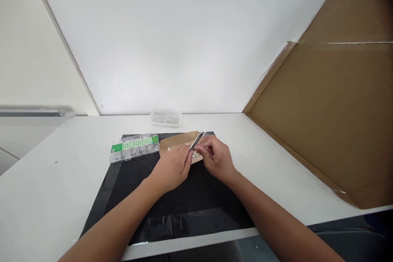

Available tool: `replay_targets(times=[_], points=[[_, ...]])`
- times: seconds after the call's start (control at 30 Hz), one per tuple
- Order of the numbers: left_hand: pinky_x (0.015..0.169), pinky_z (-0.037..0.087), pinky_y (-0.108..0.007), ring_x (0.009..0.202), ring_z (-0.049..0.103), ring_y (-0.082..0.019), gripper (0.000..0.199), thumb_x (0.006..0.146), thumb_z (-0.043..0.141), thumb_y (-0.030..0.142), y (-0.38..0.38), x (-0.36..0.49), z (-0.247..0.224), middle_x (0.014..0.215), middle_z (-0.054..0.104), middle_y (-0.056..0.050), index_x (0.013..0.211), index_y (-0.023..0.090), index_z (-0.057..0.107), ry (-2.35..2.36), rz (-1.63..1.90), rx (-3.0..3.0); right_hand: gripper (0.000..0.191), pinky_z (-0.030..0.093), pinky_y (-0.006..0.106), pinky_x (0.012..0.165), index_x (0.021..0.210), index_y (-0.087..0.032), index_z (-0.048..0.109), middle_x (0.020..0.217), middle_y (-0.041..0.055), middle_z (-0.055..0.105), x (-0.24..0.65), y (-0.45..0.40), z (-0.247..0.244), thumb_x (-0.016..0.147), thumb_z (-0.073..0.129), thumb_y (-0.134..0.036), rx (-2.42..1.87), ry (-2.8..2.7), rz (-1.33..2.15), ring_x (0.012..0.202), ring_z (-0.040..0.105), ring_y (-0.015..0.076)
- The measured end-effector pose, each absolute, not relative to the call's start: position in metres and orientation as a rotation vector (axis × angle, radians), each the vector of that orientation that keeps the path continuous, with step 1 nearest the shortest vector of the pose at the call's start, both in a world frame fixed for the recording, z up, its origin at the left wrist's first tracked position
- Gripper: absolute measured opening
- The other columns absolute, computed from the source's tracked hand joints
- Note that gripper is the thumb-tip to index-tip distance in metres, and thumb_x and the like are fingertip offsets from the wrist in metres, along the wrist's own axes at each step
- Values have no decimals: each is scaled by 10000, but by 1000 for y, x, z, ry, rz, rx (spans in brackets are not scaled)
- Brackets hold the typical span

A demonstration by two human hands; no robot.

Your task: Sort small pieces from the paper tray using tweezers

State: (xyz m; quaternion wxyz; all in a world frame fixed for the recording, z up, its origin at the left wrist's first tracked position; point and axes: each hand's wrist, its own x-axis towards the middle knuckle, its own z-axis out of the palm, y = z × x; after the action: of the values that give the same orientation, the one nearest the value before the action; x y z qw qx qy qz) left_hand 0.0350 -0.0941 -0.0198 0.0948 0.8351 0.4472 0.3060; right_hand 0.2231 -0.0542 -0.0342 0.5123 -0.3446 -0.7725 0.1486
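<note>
My left hand (174,165) is closed round a slim dark pen-like tool (195,141) with a light, shiny end. The tool points up and to the right, and its exact kind cannot be made out. Close beside it, my right hand (218,159) has thumb and fingers pinched together near the tool; whatever they hold is too small or hidden to name. Under both hands lies a sheet of brown kraft paper or card (175,141), partly covered by them. Small whitish pieces (195,154) are scattered on it between the hands.
A clear compartment box (135,148) with a green-and-white label lies left of the brown paper. Behind stands a small translucent tray (166,118) with pale contents. A black mat (184,200) covers part of the white table (39,190). A cardboard panel (325,118) rises at right.
</note>
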Motion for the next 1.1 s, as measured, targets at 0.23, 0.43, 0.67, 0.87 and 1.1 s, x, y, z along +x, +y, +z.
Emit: replay_targets(times=[0.23, 0.43, 0.67, 0.87, 1.1], points=[[783, 506, -362, 873, 656, -233, 293, 1100, 325, 291, -95, 35, -19, 940, 687, -88, 1004, 179, 579, 1339, 913, 2516, 147, 501, 337, 627, 906, -254, 567, 875, 37, 687, 226, -52, -35, 1024, 582, -340, -880, -1783, 302, 734, 657, 186], [746, 495, -357, 847, 654, -231, 279, 1099, 332, 288, -94, 34, -21, 907, 678, -76, 982, 184, 564, 1341, 929, 2543, 165, 503, 354, 648, 876, -258, 567, 852, 35, 701, 222, -56, -35, 1004, 622, -346, -839, -1883, 292, 754, 658, 199], [708, 488, -348, 786, 640, -222, 300, 1100, 320, 299, -94, 34, -20, 867, 666, -76, 955, 185, 556, 1357, 925, 2587, 157, 514, 344, 645, 891, -260, 565, 845, 28, 678, 224, -52, -33, 1019, 587, -347, -842, -1776, 301, 738, 649, 187], [724, 501, -351, 836, 659, -232, 278, 1098, 320, 285, -94, 34, -20, 915, 679, -82, 986, 183, 553, 1353, 912, 2623, 160, 511, 355, 651, 867, -268, 581, 838, 21, 692, 223, -55, -34, 991, 645, -347, -783, -1862, 279, 739, 654, 195], [683, 479, -340, 773, 645, -221, 303, 1101, 313, 305, -94, 34, -23, 886, 674, -82, 943, 182, 541, 1413, 875, 2622, 138, 472, 333, 598, 889, -264, 576, 841, 15, 693, 223, -55, -34, 995, 639, -326, -826, -1799, 218, 678, 618, 177]])
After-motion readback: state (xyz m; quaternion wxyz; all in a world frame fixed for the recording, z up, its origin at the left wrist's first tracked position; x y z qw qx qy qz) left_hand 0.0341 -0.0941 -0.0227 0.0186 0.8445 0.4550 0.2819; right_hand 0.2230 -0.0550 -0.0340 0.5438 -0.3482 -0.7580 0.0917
